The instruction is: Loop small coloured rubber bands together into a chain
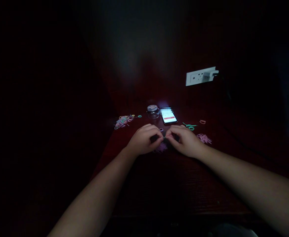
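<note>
My left hand (146, 140) and my right hand (184, 140) meet over the table, each pinching thumb against forefinger. A small, thin, pale elastic band (164, 137) spans the narrow gap between the fingertips; its exact shape is hard to make out in the dim light. Under the fingers lies a pile of purple elastic bands (162, 147), partly covered by my left hand. One lilac band (161, 129) rests just behind. Beside my right hand are green bands (190, 126), a pink pile of bands (204, 138) and an orange-pink band (202, 121).
A heap of mixed coloured bands (124, 121) sits at the table's left edge. Behind my hands stand a clear lidded jar (153, 112) and a lit phone (169, 117). A wall socket (200, 76) with a plug is at the back right. Most surroundings are dark.
</note>
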The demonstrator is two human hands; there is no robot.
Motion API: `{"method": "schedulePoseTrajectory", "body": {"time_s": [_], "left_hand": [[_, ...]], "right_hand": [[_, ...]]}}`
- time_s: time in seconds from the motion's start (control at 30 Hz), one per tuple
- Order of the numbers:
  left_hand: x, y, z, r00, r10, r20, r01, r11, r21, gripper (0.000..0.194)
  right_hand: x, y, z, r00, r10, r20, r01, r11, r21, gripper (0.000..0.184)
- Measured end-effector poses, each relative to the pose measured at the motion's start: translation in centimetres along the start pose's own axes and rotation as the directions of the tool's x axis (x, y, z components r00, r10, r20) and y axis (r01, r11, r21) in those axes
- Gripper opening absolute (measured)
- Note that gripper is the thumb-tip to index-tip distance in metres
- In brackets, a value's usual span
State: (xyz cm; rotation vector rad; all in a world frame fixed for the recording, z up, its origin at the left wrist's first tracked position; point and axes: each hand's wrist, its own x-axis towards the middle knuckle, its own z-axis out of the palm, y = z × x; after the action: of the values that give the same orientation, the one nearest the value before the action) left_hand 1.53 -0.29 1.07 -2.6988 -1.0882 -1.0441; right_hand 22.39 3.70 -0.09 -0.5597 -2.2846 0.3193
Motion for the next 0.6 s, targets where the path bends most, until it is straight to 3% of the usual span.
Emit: {"method": "schedulePoseTrajectory", "body": {"time_s": [0.6], "left_hand": [[0.18,0.42,-0.18,1.0,-0.006,0.01,0.006,1.0,0.031,0.013]], "right_hand": [[-0.05,-0.09,-0.3,0.999,0.0,0.047,0.002,0.999,-0.032,0.009]]}}
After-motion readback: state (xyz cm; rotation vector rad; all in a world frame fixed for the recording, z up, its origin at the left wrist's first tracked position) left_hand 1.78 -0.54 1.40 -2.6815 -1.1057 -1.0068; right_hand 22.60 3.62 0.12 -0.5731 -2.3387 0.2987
